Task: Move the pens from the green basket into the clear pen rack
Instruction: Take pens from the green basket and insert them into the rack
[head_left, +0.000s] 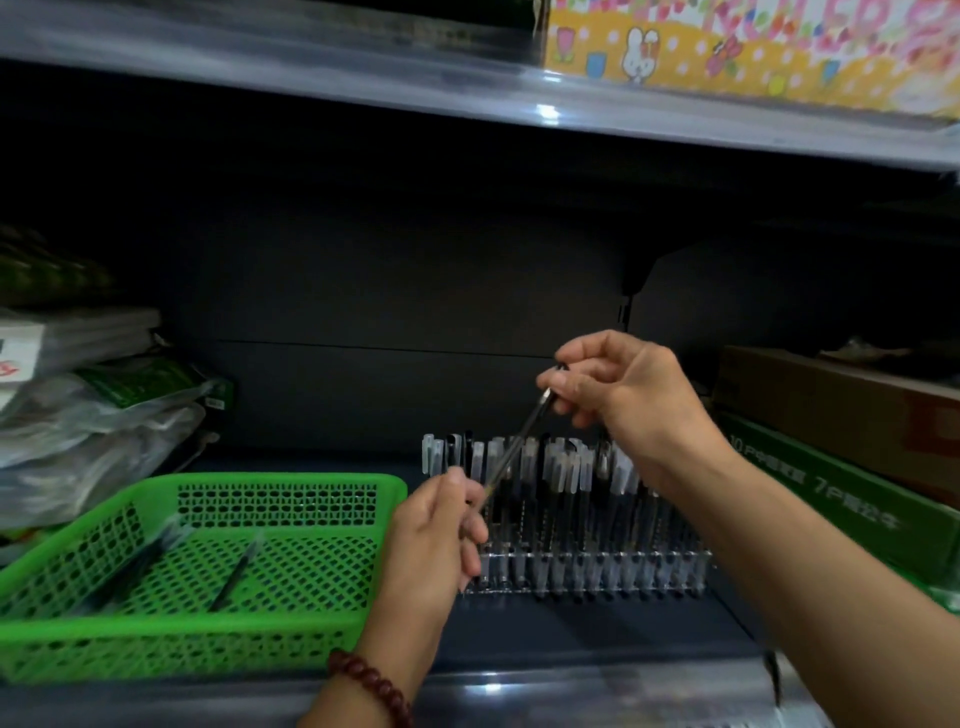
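A dark shelf (571, 639) carries the green basket (156, 631) on the left; just beside it on the right stands the clear pen rack (587, 566), packed with upright pens; the right hand (613, 384) pinches the upper end of a slanted pen (514, 447); the left hand (436, 525) curls round its lower end, in front of the rack's left part; loose pens (234, 571) lie in the basket.

A yellow rabbit-printed box (727, 52) was noted on the upper shelf (311, 57). Plastic-wrapped packs (104, 415) were found stacked at the left. A brown carton (831, 400) was seen resting on a green carton (841, 499) at the right.
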